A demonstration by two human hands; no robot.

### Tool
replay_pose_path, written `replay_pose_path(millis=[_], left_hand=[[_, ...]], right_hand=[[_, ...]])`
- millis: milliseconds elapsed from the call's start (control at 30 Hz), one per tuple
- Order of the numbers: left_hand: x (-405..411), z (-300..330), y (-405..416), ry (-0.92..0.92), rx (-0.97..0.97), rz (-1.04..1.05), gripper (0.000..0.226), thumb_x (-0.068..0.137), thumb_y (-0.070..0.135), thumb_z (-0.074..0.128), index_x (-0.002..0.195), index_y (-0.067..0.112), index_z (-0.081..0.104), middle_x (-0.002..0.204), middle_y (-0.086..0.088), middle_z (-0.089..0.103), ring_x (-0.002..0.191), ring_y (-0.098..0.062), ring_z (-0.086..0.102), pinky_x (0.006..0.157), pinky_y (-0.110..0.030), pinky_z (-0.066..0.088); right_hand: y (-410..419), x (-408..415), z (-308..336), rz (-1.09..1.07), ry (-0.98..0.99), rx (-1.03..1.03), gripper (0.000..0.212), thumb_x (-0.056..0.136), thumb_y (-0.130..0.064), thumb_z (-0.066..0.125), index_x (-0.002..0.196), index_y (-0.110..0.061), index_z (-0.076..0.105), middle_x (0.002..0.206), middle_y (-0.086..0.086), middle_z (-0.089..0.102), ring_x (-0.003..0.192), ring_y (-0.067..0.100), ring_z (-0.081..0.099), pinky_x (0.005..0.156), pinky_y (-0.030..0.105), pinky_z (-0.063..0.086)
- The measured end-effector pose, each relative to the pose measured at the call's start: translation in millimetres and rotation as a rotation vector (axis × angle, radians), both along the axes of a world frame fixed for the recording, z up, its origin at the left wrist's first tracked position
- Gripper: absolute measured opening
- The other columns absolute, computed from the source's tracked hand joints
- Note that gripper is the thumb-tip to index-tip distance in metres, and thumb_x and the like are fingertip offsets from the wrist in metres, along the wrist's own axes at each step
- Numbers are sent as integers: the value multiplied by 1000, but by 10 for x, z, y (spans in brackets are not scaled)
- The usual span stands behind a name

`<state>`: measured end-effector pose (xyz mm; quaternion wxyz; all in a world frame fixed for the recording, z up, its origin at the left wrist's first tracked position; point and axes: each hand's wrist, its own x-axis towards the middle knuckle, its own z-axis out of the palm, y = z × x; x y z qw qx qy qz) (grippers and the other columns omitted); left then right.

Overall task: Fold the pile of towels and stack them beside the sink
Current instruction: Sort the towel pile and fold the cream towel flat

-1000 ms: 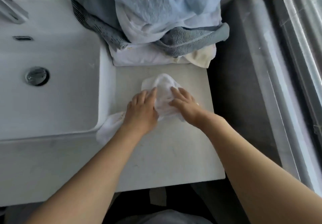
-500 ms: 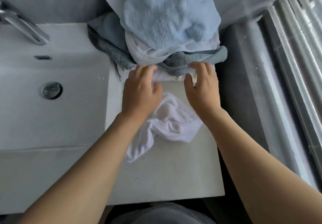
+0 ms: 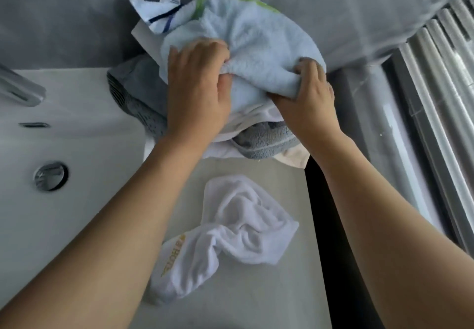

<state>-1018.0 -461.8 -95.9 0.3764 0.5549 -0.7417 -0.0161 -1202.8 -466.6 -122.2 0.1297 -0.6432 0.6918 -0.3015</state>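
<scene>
Bathroom bench beside sink: my left hand and right hand, each grip bunching pale blue towel atop unfolded pile; crumpled white towel nearer; nothing folded yet, I judge.

Light blue towel: thick terry cloth, fluffy, matt. Grey towel: coarser looped pile, ribbed band along edge. White towel: soft cloth, crumpled, gold lettering (stitched or printed, cannot tell). Sink: glossy white, smooth, ceramic look. Drain and faucet: shiny metal. Countertop: pale, smooth, matt. Wall: grey, smooth, matt.
</scene>
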Motion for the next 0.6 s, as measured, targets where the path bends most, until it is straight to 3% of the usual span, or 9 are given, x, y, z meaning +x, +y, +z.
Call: replay_pose_path(millis=[100,167,233,333,400,467,533,600], left_hand=[[-6,157,110,316,-27,-137,12,96,5,50,98,-7,53,88,6,49,80,-15,49,76,-30,42],[-31,275,219,417,-56,-184,13,100,5,49,98,-7,49,87,15,41,77,1,43,73,-18,37],[-33,341,320,461,-33,-183,15,102,8,48,98,-7,48,86,17,38,76,7,42,73,-12,35],[24,411,500,553,144,-198,21,101,22,55,89,6,47,75,15,40,67,4,41,65,-14,36],[90,452,650,690,321,-235,26,94,38,62,82,19,49,70,11,45,65,0,44,62,-21,38],[155,455,807,843,537,-262,27,82,50,69,77,26,57,72,6,58,69,-9,56,64,-29,45],[231,377,983,823,715,-266,30,74,53,72,81,25,66,79,1,68,77,-18,66,71,-39,51],[331,258,1159,705,831,-251,35,70,56,72,86,25,69,84,0,71,83,-18,68,78,-44,52]], right_hand=[[-69,-18,77,61,-8,-129,40,82,-15,64,118,1,56,130,9,56,120,28,53,100,31,38],[-42,5,203,57,-175,-251,23,75,-4,60,98,-9,63,99,-5,68,91,14,61,77,26,44],[24,45,374,58,-417,-291,28,71,2,57,74,-25,47,64,-17,53,62,3,45,54,28,37],[247,97,564,193,-695,-315,33,72,8,50,73,-22,37,66,-2,43,64,14,37,53,31,32],[469,121,645,262,-798,-227,23,73,3,45,79,-18,44,74,-1,49,69,15,45,58,30,39],[674,126,670,228,-950,-37,28,72,3,41,88,-13,57,81,1,62,77,18,60,63,31,49],[890,107,622,158,-1001,178,31,73,0,42,88,-14,65,82,4,70,83,22,69,67,35,57],[1090,77,509,144,-923,393,29,79,-1,45,77,-18,69,76,-1,73,89,22,71,73,36,57]])
